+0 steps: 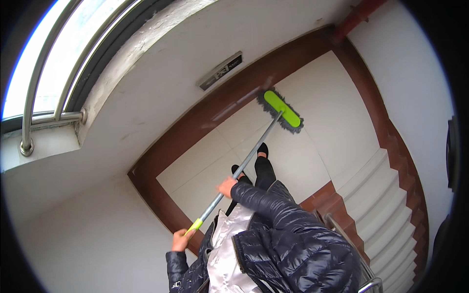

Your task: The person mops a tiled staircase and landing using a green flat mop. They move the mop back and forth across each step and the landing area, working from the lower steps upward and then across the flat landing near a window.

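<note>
A flat dust mop with a bright green head plate (pixel 282 109) and a grey fringe lies on the pale floor tiles, one end close to the brown skirting. Its grey metal pole (pixel 253 152) runs diagonally back towards my body. My left hand (pixel 180 240) is closed around the green grip (pixel 195 225) at the pole's end. Further along, my right hand (pixel 227 186) grasps the grey part of the pole. Both sleeves are of a dark quilted jacket. My feet in black shoes (pixel 262 149) stand on the tiles behind the mop head, partly behind the pole.
Pale stairs (pixel 377 205) with brown edging lie to the right, beside a metal handrail (pixel 339 232). An exit sign (pixel 221 70) sits low on the white wall. A window with metal bars (pixel 44 73) is at upper left, a red pipe (pixel 353 22) at upper right.
</note>
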The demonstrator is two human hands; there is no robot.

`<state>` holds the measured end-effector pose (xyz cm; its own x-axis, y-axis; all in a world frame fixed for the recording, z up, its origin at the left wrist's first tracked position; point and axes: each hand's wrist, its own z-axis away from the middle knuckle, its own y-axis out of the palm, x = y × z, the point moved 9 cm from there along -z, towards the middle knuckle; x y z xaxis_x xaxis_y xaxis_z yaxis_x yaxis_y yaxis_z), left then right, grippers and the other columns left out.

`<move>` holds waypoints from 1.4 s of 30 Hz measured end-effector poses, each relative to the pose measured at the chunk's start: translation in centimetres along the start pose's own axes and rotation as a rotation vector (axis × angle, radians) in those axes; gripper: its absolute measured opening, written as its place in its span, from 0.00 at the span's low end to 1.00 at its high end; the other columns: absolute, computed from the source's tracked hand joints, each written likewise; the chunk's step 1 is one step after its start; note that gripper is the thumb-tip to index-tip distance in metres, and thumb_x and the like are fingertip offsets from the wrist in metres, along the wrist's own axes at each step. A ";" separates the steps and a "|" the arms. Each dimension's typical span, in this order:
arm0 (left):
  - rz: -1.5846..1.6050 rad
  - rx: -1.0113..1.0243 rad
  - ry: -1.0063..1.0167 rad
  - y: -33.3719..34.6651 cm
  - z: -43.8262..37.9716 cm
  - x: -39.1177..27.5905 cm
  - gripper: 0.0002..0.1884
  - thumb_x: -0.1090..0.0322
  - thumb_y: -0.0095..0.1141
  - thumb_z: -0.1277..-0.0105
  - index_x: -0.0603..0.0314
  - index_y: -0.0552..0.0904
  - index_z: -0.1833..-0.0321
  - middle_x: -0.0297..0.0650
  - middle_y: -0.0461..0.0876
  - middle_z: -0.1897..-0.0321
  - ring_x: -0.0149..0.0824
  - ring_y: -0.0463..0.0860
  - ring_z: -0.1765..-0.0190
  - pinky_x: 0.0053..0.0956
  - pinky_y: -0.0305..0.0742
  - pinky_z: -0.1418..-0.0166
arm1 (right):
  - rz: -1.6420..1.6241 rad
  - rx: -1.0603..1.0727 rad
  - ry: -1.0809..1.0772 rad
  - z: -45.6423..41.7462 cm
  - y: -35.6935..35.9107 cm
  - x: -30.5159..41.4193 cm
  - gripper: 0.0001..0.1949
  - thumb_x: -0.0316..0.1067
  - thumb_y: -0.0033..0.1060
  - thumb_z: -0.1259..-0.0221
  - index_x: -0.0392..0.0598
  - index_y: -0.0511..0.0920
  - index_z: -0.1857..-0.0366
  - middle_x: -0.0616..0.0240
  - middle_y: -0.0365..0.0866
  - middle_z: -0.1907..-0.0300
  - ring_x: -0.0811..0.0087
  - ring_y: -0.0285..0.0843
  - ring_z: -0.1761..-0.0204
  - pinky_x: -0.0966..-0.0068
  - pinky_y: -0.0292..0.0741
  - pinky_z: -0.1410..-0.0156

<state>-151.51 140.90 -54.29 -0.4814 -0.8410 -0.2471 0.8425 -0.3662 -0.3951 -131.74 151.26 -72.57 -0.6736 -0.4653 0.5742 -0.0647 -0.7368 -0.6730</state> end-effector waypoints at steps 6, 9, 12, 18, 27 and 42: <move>-0.155 0.160 0.267 9.3 -5.3 -12.4 0.20 0.52 0.60 0.38 0.67 0.81 0.71 0.33 0.71 0.85 0.25 0.69 0.81 0.26 0.64 0.76 | 0.250 -0.376 0.360 5.8 -5.9 -15.7 0.04 0.34 0.52 0.46 0.54 0.78 0.70 0.68 0.81 0.70 0.64 0.79 0.58 0.64 0.67 0.49; -0.148 0.241 0.364 14.6 -4.3 -18.0 0.21 0.52 0.59 0.37 0.70 0.81 0.68 0.33 0.71 0.85 0.26 0.70 0.80 0.28 0.65 0.76 | 0.223 -0.690 0.491 11.4 -7.7 -20.7 0.03 0.34 0.54 0.49 0.54 0.77 0.71 0.69 0.77 0.70 0.66 0.75 0.55 0.63 0.66 0.43; -0.230 0.273 0.434 16.4 -4.0 -18.0 0.22 0.51 0.60 0.39 0.70 0.82 0.63 0.38 0.75 0.82 0.31 0.74 0.78 0.33 0.69 0.72 | 0.146 -0.823 0.568 14.8 -8.1 -20.9 0.03 0.33 0.52 0.49 0.53 0.77 0.73 0.68 0.76 0.70 0.66 0.74 0.56 0.62 0.64 0.40; -0.507 0.155 0.353 8.0 -3.6 -11.8 0.22 0.50 0.60 0.41 0.68 0.82 0.64 0.45 0.77 0.81 0.34 0.76 0.75 0.34 0.70 0.68 | 0.161 -0.574 0.625 10.3 -1.5 -12.3 0.02 0.34 0.54 0.49 0.55 0.78 0.74 0.68 0.78 0.72 0.64 0.77 0.57 0.62 0.65 0.45; -0.255 0.053 0.002 -6.5 4.3 -0.9 0.16 0.57 0.66 0.44 0.63 0.80 0.77 0.29 0.68 0.89 0.23 0.64 0.87 0.21 0.55 0.83 | -0.413 -0.112 0.023 2.9 2.2 6.8 0.10 0.30 0.55 0.51 0.52 0.79 0.63 0.59 0.83 0.64 0.56 0.81 0.54 0.55 0.70 0.48; -0.599 0.487 0.564 25.6 0.8 -14.9 0.23 0.50 0.56 0.36 0.70 0.78 0.67 0.40 0.76 0.82 0.35 0.77 0.77 0.35 0.71 0.71 | -0.006 -0.663 0.906 27.1 7.9 -20.8 0.05 0.37 0.59 0.53 0.55 0.79 0.72 0.68 0.80 0.68 0.64 0.74 0.52 0.62 0.63 0.38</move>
<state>-122.57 143.72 -60.01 -0.8038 -0.1903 -0.5636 0.3647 -0.9062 -0.2142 -98.24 141.82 -77.22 -0.9413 0.2650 0.2091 -0.2670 -0.2056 -0.9415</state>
